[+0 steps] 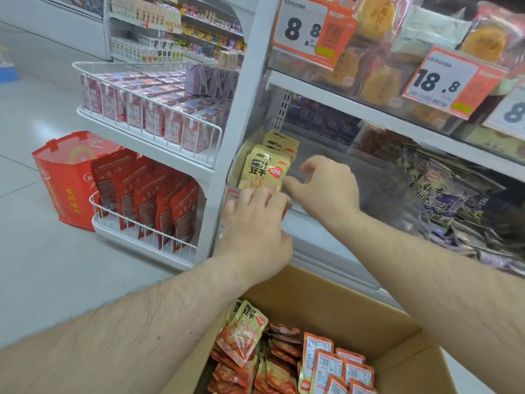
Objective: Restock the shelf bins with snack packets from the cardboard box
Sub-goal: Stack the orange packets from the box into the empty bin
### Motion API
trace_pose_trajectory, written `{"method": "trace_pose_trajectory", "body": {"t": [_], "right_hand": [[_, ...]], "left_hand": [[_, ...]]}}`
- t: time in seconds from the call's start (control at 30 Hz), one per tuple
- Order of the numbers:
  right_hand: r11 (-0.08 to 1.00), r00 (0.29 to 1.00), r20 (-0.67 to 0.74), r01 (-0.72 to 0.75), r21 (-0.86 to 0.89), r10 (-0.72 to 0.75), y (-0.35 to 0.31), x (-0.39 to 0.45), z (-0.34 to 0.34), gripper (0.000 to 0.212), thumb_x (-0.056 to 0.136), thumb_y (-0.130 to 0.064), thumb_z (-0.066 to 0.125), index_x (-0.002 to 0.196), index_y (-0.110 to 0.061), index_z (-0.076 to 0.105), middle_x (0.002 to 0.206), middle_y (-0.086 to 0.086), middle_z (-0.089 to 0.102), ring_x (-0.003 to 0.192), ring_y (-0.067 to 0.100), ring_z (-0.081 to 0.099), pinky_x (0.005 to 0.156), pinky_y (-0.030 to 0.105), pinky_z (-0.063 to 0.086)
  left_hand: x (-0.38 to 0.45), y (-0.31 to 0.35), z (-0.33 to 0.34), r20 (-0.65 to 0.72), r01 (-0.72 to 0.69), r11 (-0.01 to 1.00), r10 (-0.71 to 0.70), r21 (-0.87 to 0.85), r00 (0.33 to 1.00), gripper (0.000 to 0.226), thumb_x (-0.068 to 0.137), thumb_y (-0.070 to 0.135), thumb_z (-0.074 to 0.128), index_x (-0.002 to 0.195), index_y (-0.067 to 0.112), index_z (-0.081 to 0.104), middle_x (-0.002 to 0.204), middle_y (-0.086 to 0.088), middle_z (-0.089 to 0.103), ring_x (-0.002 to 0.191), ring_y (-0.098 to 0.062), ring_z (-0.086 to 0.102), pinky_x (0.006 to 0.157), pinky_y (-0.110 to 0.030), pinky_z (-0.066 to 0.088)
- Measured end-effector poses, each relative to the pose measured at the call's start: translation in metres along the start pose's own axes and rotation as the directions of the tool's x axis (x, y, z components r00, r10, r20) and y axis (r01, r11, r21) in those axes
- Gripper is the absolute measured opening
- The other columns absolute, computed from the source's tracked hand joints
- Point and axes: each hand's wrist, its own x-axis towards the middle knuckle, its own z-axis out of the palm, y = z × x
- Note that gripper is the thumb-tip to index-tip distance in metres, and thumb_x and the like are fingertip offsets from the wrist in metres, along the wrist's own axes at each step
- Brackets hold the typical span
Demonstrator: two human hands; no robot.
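Two bare hands reach into a clear shelf bin (335, 220) at its left end. The left hand (255, 223) has its grip curled on the lower edge of a yellow snack packet (262, 172) printed with the Chinese characters 爆汁豆干 and a red logo. It fronts a short row of like packets standing upright against the bin's left wall. The right hand (324, 183) hangs just beside the packet, fingers loosely bent, grip released, holding nothing. To its right the bin floor lies bare up to a pile of purple bags (443, 194). Below, an open cardboard box (341, 305) holds more yellow and orange packets (284, 359). Price cards above read 8.8 (304, 27) and 18.8 (443, 78).
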Motion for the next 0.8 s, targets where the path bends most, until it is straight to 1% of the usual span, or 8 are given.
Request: {"method": "trace_pose_trajectory", "body": {"t": [0.1,0.17,0.23,0.3,0.4,0.53,0.63,0.8], "right_hand": [[0.945,0.902,-0.335,0.316,0.079,-0.273,0.014,-0.057,-0.004,0.023,0.082,-0.037,0.058,0.078,-0.016,0.066,0.063,-0.013,0.048,0.061,0.021,0.058,0.057,0.032,0.049],[0.920,0.893,-0.342,0.362,0.153,-0.294,0.033,-0.097,0.010,0.020,0.079,-0.033,0.056,0.069,-0.017,0.063,0.058,-0.015,0.040,0.054,0.017,0.053,0.053,0.026,0.042],[0.938,0.955,-0.184,0.271,0.216,-0.233,0.057,-0.132,0.035,0.015,0.077,-0.029,0.059,0.067,-0.019,0.062,0.055,-0.014,0.042,0.054,0.015,0.054,0.054,0.024,0.042],[0.983,0.984,0.153,0.059,0.172,-0.086,0.085,-0.161,0.067,0.008,0.079,-0.027,0.063,0.073,-0.021,0.065,0.059,-0.011,0.053,0.066,0.018,0.061,0.060,0.028,0.048],[0.981,0.839,0.510,-0.190,-0.051,0.189,0.128,-0.192,0.119,0.012,0.082,-0.026,0.058,0.087,-0.023,0.068,0.080,-0.006,0.068,0.088,0.026,0.065,0.073,0.032,0.053],[0.855,0.702,0.558,-0.517,-0.030,0.444,0.159,-0.201,0.165,0.029,0.084,-0.025,0.056,0.110,-0.025,0.070,0.108,0.003,0.072,0.104,0.029,0.064,0.085,0.032,0.052],[0.781,0.616,0.607,-0.624,-0.013,0.502,0.169,-0.194,0.195,0.043,0.088,-0.027,0.061,0.130,-0.018,0.062,0.128,0.006,0.065,0.119,0.027,0.059,0.097,0.030,0.046],[0.747,0.585,0.609,-0.664,-0.020,0.536,0.175,-0.194,0.219,0.022,0.087,-0.008,0.050,0.093,-0.014,0.071,0.102,0.011,0.070,0.103,0.033,0.064,0.085,0.033,0.053]], "left_hand": [[-0.010,0.000,0.010,0.387,0.115,0.991,-0.079,-0.072,0.919,0.030,0.081,0.021,0.057,0.109,0.030,0.053,0.100,0.011,0.057,0.100,-0.016,0.044,0.082,-0.033,0.029],[-0.019,-0.005,0.017,0.580,0.176,0.984,-0.146,0.006,0.801,0.025,0.081,0.025,0.057,0.104,0.033,0.055,0.104,0.008,0.062,0.105,-0.019,0.052,0.084,-0.032,0.036],[-0.026,-0.008,0.020,0.686,0.211,0.974,-0.206,0.079,0.697,0.029,0.083,0.026,0.058,0.112,0.032,0.059,0.112,0.006,0.065,0.108,-0.018,0.056,0.084,-0.029,0.042],[-0.033,-0.007,0.022,0.755,0.246,0.964,-0.231,0.096,0.613,0.027,0.087,0.025,0.059,0.113,0.031,0.058,0.114,0.007,0.064,0.106,-0.017,0.057,0.081,-0.026,0.044],[-0.041,0.000,0.027,0.823,0.275,0.957,-0.227,0.090,0.520,0.024,0.090,0.022,0.060,0.114,0.026,0.058,0.110,0.006,0.063,0.095,-0.015,0.057,0.074,-0.024,0.045],[-0.045,0.002,0.037,0.863,0.325,0.940,-0.249,0.106,0.440,0.023,0.092,0.020,0.061,0.115,0.018,0.063,0.109,0.002,0.065,0.097,-0.017,0.060,0.086,-0.029,0.052],[-0.044,-0.004,0.044,0.868,0.400,0.910,-0.285,0.111,0.406,0.007,0.091,0.020,0.061,0.094,0.015,0.058,0.094,-0.003,0.057,0.084,-0.024,0.053,0.079,-0.030,0.047],[-0.044,-0.006,0.054,0.853,0.636,0.770,-0.362,0.048,0.375,0.005,0.090,0.014,0.061,0.095,0.013,0.063,0.093,-0.007,0.056,0.083,-0.023,0.052,0.077,-0.031,0.040]]}}
